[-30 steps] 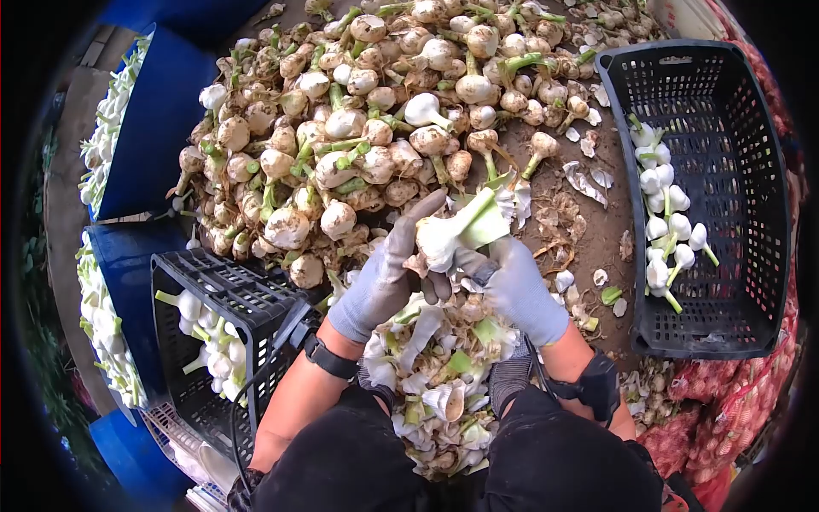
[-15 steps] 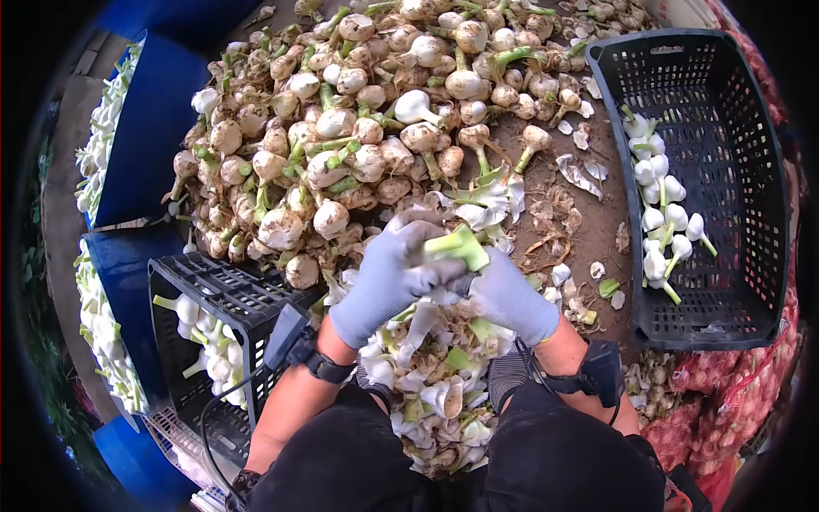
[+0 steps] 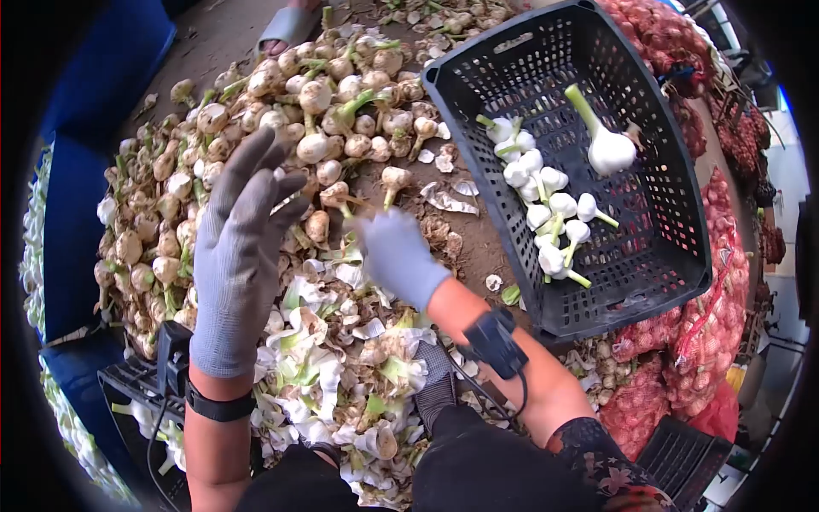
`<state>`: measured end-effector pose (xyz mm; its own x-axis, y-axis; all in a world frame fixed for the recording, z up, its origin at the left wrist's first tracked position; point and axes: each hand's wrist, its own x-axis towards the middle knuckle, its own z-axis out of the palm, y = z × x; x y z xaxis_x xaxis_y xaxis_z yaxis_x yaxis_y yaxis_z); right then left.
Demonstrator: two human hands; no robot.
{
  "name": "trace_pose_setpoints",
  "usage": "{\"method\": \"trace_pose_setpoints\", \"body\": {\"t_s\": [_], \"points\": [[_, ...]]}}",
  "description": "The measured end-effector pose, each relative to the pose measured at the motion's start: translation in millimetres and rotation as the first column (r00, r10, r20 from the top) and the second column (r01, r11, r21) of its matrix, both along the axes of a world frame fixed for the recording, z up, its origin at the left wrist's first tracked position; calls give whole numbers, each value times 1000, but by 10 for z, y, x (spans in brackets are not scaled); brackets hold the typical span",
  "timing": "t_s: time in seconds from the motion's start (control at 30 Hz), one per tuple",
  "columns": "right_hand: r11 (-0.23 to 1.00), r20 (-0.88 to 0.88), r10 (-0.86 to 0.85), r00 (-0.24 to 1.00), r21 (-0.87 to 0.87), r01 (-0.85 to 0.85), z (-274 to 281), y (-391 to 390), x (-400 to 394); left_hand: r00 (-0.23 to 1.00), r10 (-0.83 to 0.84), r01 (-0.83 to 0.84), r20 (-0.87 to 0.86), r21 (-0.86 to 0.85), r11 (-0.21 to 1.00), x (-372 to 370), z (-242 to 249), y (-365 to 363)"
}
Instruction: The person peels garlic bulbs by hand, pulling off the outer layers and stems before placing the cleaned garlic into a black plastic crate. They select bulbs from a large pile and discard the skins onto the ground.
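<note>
Grey-gloved left hand [image 3: 243, 226], spread, empty: left of black perforated plastic crate [image 3: 627, 307]. Grey-gloved right hand [image 3: 397, 256]: nearer crate, grip blurred, indeterminable. Round white garlic bulbs [image 3: 563, 205]: inside. Soil-stained garlic pile [image 3: 312, 148]: crate's left. Step, seemingly: reselection; calls for stalk grasp.

Floor [image 3: 209, 43]: dull brown, earthy-looking, bare at top left.
Left edge: blue bins [image 3: 81, 230], tall flat sides, one behind another.
Right side: red net sacks [image 3: 712, 264], slumped in a heap; more toward the top.
Far right: pale surface [image 3: 792, 162], wall or ground unclear.
Light: fairly even over floor, brightest upper right.
</note>
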<state>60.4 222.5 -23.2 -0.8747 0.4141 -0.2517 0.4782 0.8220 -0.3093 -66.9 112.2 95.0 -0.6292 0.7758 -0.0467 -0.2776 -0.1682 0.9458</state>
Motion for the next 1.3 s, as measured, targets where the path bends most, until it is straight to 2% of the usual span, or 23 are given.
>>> {"method": "trace_pose_setpoints", "body": {"t_s": [0.03, 0.13, 0.2, 0.27, 0.3, 0.33, 0.37, 0.4, 0.47, 0.53, 0.6, 0.67, 0.8, 0.87, 0.9, 0.93, 1.0, 1.03, 1.13, 1.2, 1.23, 1.27, 1.3], "points": [[948, -24, 17, 1000, 319, -8, -103, 231, -75, 999, -24, 26, 36, -67, 997, 55, -135, -39], [898, 17, 1, 1000, 441, -9, -572, 650, -190, 972, -198, 228, 122, -325, 918, 133, -699, -264], [950, 81, -183, 980, 270, 155, -648, 750, -241, 986, -159, 162, 41, -411, 897, 182, -970, -408], [868, -122, -417, 900, -348, 355, -362, 504, -90, 992, -86, 37, -93, -436, 899, 276, -1106, -498], [447, -71, -621, 781, -851, 277, -352, 252, -66, 936, -140, -8, -324, -416, 909, 324, -1063, -520], [-2, 183, -662, 727, -970, 242, -50, -9, 0, 823, -186, -50, -536, -396, 917, 364, -1015, -554], [-111, 84, -675, 733, -994, 13, -183, -288, 82, 731, -225, -34, -644, -364, 931, 379, -1055, -582], [447, -226, -494, 839, -894, 23, -100, -463, 164, 786, -275, 4, -554, -439, 899, 375, -1066, -669], [497, -237, -416, 878, -868, 2, -36, -486, 294, 911, -241, 79, -334, -433, 898, 345, -1191, -863], [456, -23, -404, 915, -872, 179, -31, -484, 317, 922, -294, 162, -252, -439, 884, 362, -1108, -938], [367, 108, -391, 914, -892, 262, 165, -491, 284, 849, -413, 229, -329, -475, 850, 305, -1002, -965], [299, 155, -399, 904, -910, 288, 261, -552, 227, 951, -283, 310, 125, -362, 879, 327, -1043, -1029], [335, 102, -410, 907, -908, 254, 165, -746, 233, 963, -208, 256, 172, -342, 904, 296, -999, -1118], [521, -139, -388, 911, -849, 92, 117, -817, 249, 960, -125, 197, 252, -285, 938, 292, -1072, -1163], [734, -158, -269, 950, -673, 96, 156, -827, 255, 928, -74, 188, 364, -288, 939, 287, -1127, -1173], [730, -157, -270, 950, -676, 96, 181, -832, 247, 928, -73, 188, 364, -293, 937, 331, -1164, -1179], [680, -124, -349, 929, -715, 160, 221, -848, 226, 750, 91, 6, 655, -145, 989, 450, -1201, -1148], [828, -247, -292, 924, -548, 116, 245, -860, 218, 655, 46, 20, 754, -78, 997, 446, -1179, -1142], [909, -293, -281, 914, -387, 155, 161, -845, 233, 595, -103, 37, 797, 102, 994, 460, -1162, -1186], [823, -282, -374, 883, -541, 176, 51, -772, 250, 660, -185, 67, 728, 188, 980, 465, -1072, -1177], [711, -256, -461, 850, -679, 182, 20, -743, 248, 802, -87, 88, 591, 28, 996, 494, -1033, -1137], [710, -256, -462, 849, -680, 181, 4, -723, 261, 910, -11, 73, 414, -134, 988, 505, -985, -1113], [438, -90, -544, 834, -879, 190, 105, -698, 247, 903, -47, 132, 428, -171, 976, 437, -913, -1108]]}}
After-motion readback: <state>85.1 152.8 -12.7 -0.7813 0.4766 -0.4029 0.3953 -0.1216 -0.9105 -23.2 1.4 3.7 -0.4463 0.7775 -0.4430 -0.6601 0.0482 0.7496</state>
